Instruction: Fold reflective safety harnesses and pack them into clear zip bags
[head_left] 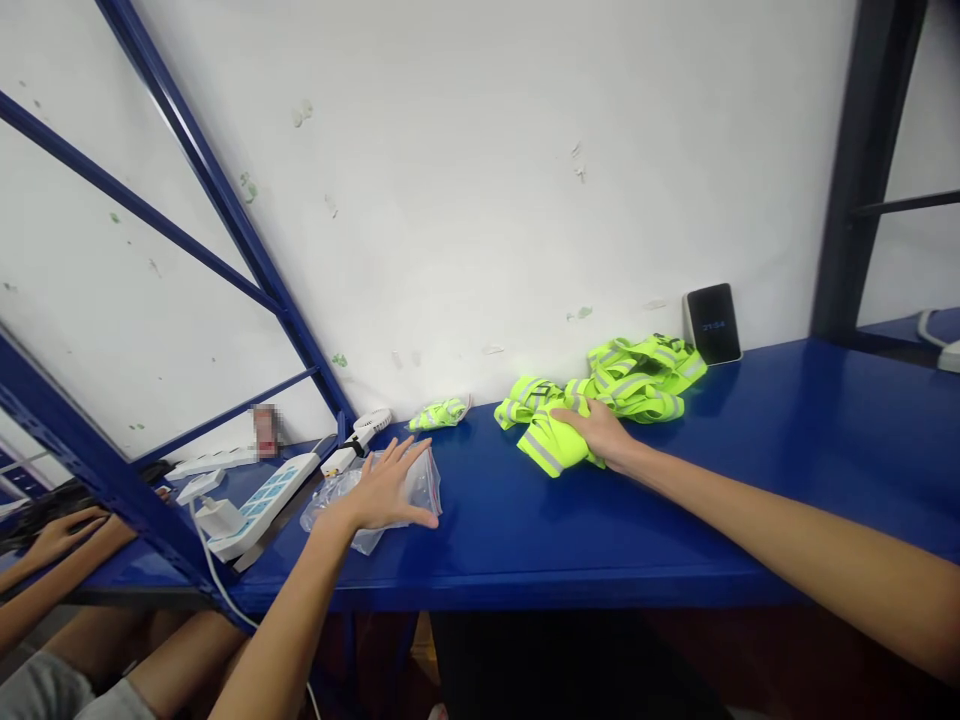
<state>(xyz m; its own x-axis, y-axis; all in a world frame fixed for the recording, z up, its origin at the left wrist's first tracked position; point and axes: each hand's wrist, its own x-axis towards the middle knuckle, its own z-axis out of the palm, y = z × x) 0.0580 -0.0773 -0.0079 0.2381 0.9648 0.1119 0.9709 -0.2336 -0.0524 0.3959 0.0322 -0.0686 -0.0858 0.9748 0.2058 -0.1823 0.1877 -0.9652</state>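
Observation:
My right hand (600,432) grips a folded neon-yellow reflective strap (553,445) with grey stripes, low over the blue tabletop (480,540). Behind it lies a loose heap of the same neon straps (637,380), some with black fittings. My left hand (386,487) is spread flat, fingers apart, above clear plastic zip bags (427,480); whether it touches them I cannot tell. A smaller neon bundle (439,413), which seems to be in a clear bag, lies near the wall beyond my left hand.
A white device with a black screen (712,323) leans by the wall at right. At left are a small white fan (373,422), a power strip (270,500) with a plug and cable, and blue rack posts (300,340). Another person's hands (67,535) rest beyond the post.

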